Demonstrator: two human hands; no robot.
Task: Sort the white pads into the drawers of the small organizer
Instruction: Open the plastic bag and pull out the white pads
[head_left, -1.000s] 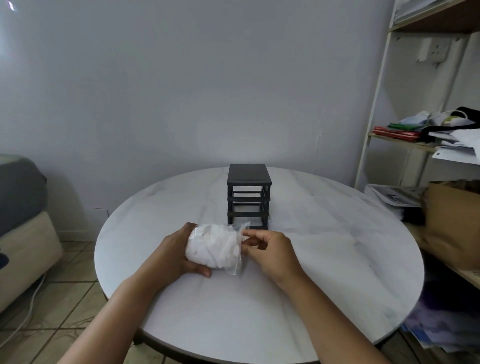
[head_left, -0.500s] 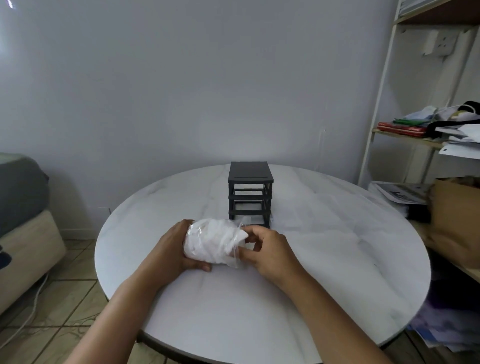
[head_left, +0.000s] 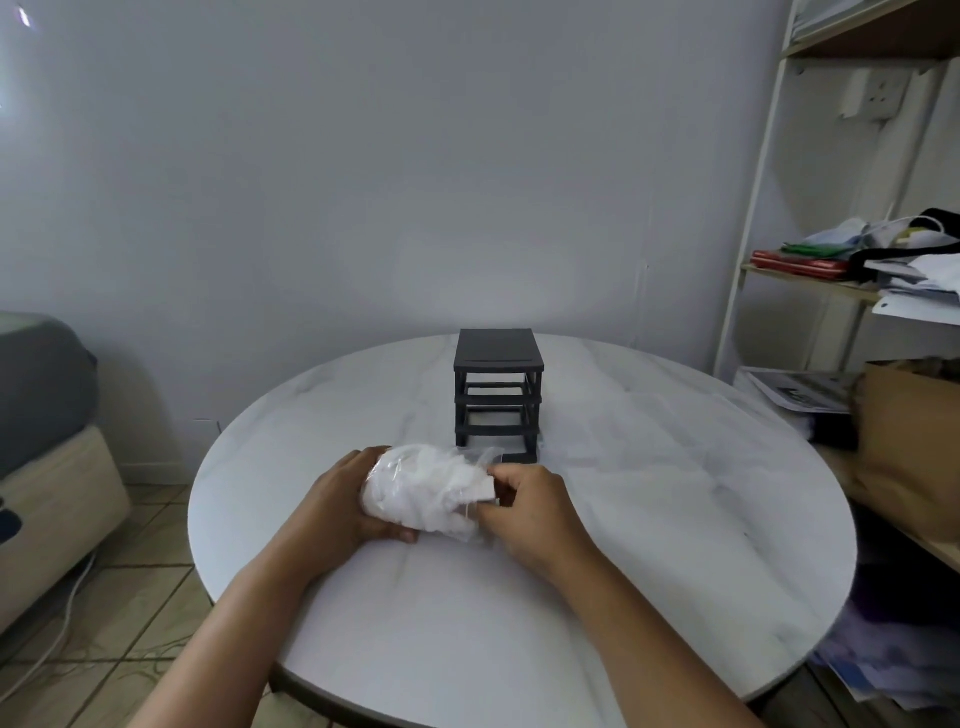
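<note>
Left arm: bare forearm, extends from the near left edge, angled far and right above the surface (head_left: 623, 519).
Left grip (head_left: 345, 501): cupped round the left end of the bag of white pads (head_left: 423, 493); fingers (head_left: 363, 457) wrapped over its far side, thumb tucked against its near underside.
Right arm: bare forearm, extends from the near right, angled far and left.
Right grip (head_left: 537, 514): knuckles up, fingers curled, fingertips pinching the bag's right end.
Both grips level, bag between them.

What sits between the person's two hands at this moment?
In the head view, a clear plastic bag of white pads lies between the left hand and right hand, both gripping it over the round white marble table.
</note>
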